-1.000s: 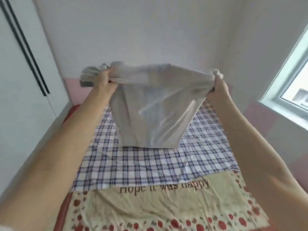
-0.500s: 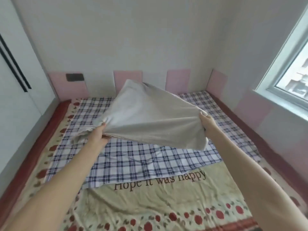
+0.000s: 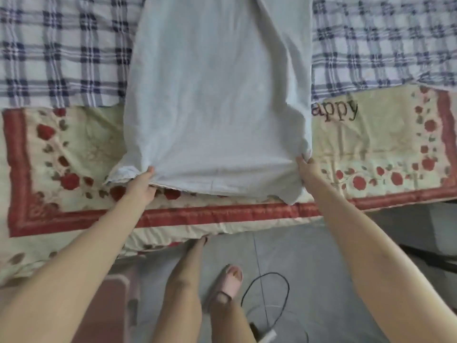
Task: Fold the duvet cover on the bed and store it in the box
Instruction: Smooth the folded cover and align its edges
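While the left hand [image 3: 142, 186] at seven o'clock pinches the near edge of the pale duvet cover [image 3: 217, 95], fingers [image 3: 149, 170] tucked under the cloth, the cover lies in a long strip up the bed [image 3: 61, 58] toward twelve o'clock. At five o'clock, the right hand [image 3: 306, 169] pinches the other near corner above the rose-printed blanket [image 3: 371, 149].

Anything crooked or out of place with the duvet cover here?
Yes. The near edge of the duvet cover is uneven: the left corner bunches out past the left hand, the right corner droops below the right hand. A black cable lies looped on the floor by the feet.
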The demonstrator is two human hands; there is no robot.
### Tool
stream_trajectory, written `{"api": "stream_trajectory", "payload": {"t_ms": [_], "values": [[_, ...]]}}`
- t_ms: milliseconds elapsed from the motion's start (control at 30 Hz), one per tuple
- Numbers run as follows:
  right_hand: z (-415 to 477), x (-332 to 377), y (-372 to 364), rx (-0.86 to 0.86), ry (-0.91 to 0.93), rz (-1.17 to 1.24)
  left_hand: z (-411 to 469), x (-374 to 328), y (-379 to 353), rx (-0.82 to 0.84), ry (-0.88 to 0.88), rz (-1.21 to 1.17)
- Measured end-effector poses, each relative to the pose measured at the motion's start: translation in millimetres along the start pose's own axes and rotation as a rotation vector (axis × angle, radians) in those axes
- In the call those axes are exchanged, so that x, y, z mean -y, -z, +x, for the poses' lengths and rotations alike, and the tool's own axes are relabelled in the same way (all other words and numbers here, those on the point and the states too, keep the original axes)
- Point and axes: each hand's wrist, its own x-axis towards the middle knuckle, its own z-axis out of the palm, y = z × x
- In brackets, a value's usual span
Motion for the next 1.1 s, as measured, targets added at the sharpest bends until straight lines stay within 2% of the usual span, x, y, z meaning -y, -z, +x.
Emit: {"api": "stream_trajectory", "payload": {"t_ms": [133, 233, 367, 433, 567, 667, 800, 867, 933, 1000, 1033, 1067, 1100], "values": [[9.2, -65.6, -25.8, -0.030, -0.100, 0.025, 48.1, 25.6, 21.5, -0.034, 0.003, 0.003], [1.7, -85.5, -36.8, -0.080, -0.056, 0.073, 64.0, 28.2, 37.7, -0.019, -0.003, -0.047], [-6.9, -91.3, -40.2, -0.119, 0.052, 0.061, 63.8, 15.1, 36.8, 0.105, -0.067, -0.241], [-8.8, -90.1, -37.9, -0.137, 0.111, -0.014, 61.6, 14.3, 32.9, -0.003, -0.121, -0.232], [-14.3, -100.0, -26.3, -0.196, 0.137, -0.164, 42.5, 27.6, 37.2, -0.571, -0.285, 0.089], [-17.6, -108.5, -20.1, -0.237, 0.155, -0.296, 38.6, 35.9, 46.5, -0.578, -0.320, 0.147], [-22.1, -114.4, -24.5, -0.230, 0.087, -0.424, 44.6, 46.6, 64.2, -0.592, -0.253, 0.152], [-23.6, -110.9, -29.4, -0.235, -0.001, -0.531, 44.4, 51.1, 72.4, -0.675, -0.192, 0.157], [-21.7, -102.5, -35.4, -0.281, -0.050, -0.641, 49.3, 45.3, 81.8, -0.778, -0.149, 0.345], [-18.4, -89.7, -48.6, -0.344, 0.046, -0.734, 66.9, 35.2, 90.7, -0.991, -0.194, 0.390], [-16.2, -78.4, -59.9, -0.361, 0.147, -0.730, 71.9, 23.8, 91.8, -1.016, -0.247, 0.528], [-14.9, -66.7, -72.8, -0.351, 0.258, -0.707, 73.9, 10.3, 85.8, -0.980, -0.296, 0.608], [-14.8, -53.2, -87.0, -0.318, 0.367, -0.675, 75.5, -1.7, 76.9, -0.871, -0.396, 0.708]]}}
